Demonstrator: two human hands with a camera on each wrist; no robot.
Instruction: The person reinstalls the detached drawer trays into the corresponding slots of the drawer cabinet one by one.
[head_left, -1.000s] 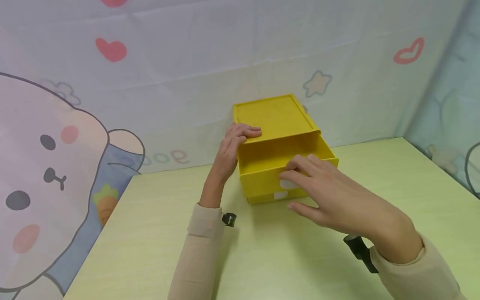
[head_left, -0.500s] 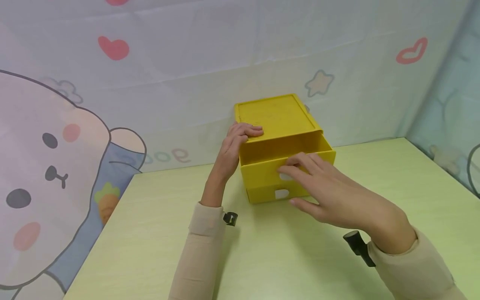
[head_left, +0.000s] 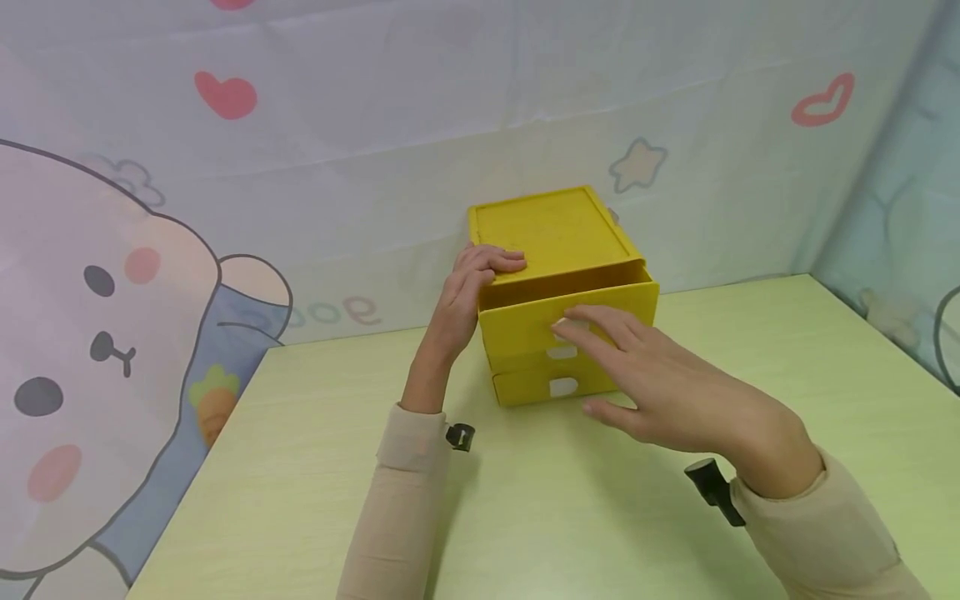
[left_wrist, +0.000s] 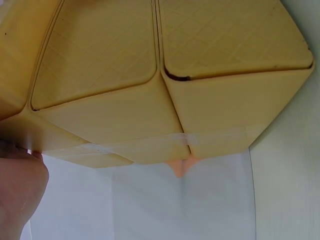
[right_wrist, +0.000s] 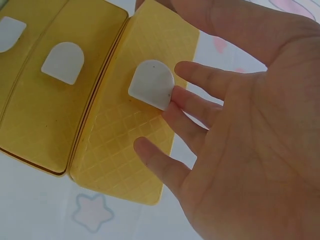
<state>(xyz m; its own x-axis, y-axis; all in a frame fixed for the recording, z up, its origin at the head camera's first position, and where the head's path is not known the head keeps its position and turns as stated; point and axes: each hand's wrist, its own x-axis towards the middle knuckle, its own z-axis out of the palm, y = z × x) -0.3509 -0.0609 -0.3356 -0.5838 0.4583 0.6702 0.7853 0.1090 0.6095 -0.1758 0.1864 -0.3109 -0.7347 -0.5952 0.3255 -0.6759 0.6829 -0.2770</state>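
A yellow drawer box (head_left: 558,287) is sitting on a pale green table (head_left: 300,500), backed against a cartoon-printed curtain (head_left: 112,275). The left hand (head_left: 468,287) is resting its curled fingers on the box's top edge. The right hand (head_left: 660,387) is pressing straight fingers against the top drawer (head_left: 525,321), which is standing slightly out.

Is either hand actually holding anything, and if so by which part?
Left hand grips the yellow drawer box at its top front-left corner. Right hand holds nothing; its straight fingertips press the top drawer's front.
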